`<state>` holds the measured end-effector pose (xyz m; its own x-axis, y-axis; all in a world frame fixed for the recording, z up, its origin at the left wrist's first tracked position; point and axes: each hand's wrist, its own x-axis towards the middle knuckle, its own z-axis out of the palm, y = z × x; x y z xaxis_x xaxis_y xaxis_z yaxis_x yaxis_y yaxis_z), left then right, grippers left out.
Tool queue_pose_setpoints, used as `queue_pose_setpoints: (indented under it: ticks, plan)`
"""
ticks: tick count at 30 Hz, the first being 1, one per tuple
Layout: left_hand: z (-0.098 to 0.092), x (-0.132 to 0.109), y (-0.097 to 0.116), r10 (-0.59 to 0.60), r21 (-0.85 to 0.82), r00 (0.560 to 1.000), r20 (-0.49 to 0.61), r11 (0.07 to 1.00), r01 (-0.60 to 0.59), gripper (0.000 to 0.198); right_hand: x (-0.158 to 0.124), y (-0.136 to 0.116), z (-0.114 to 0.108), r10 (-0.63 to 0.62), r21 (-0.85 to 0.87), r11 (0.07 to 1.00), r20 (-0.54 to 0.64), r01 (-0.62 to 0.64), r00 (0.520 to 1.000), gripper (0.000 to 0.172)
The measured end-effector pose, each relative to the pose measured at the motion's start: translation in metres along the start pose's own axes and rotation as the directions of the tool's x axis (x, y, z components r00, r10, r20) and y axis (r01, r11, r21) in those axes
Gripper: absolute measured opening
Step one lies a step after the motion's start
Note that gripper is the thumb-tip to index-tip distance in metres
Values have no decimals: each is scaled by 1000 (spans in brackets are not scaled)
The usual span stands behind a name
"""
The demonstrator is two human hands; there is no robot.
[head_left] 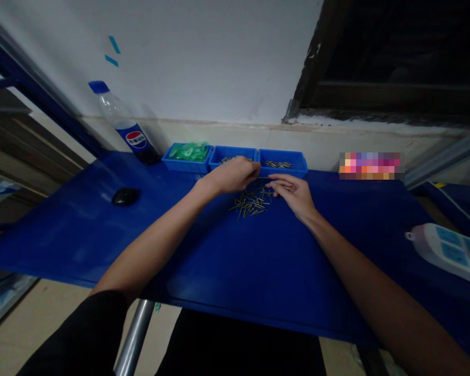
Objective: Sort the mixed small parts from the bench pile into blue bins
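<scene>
Blue surface (219, 277), thin metal pins (251, 205) heaped near its middle. Left hand (238, 175) curled, partly blocking middle bin (229, 151); grip hidden. Right hand (293, 194) half-curled by the pile; can't tell if either pinches a pin.

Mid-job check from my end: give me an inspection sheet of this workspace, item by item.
Surface: glossy blue tabletop.
Work things: loose pile of thin metal pieces; behind it, a row of blue plastic bins: left bin with green plastic packaging, middle bin and right bin with small metal pieces.
Clutter: clear plastic bottle with blue cap, standing; rounded black mouse-like object; white box with blue compartments; pixelated item.
Hands: left hand before the middle bin; right hand beside the pile; grips unclear.
Cables: thin pale line far right, possibly a cable.
Surroundings: white wall, two blue strips, dark window.
</scene>
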<state>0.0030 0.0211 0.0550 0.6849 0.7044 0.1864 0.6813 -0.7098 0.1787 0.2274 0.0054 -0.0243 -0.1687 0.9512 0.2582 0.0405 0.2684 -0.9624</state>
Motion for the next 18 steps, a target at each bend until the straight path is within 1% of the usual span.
queue_pose_setpoints:
  ticks: [2,6,8,11,13,15,17,18]
  plan:
    - [1,1,4,9,1,1000,4,1000,-9,18,0,0,-1,1,43,999,10,-1,1000,27]
    - [3,3,12,-1,16,1000,20,1000,0,18,1,5,-4,3,126,992,-12,-2,1000,27]
    - [5,4,15,-3,17,1000,29,1000,3,19,1,7,-5,18,129,992,-5,-17,1000,27]
    - [7,4,17,-4,22,999,45,1000,3,20,2,6,-5,30,115,993,0,-30,1000,23]
    - [8,4,16,-17,42,998,53,999,14,19,2,5,-4,21,115,993,-33,-17,999,19]
    - [10,5,13,-51,74,997,64,996,47,20,3,4,-4,-1,110,994,-103,12,995,17]
    - [13,5,11,-77,94,993,86,993,69,23,5,4,-6,-32,99,994,-163,49,986,19]
    - [15,5,9,-68,92,992,105,994,58,26,6,4,-8,-50,96,993,-172,68,984,23]
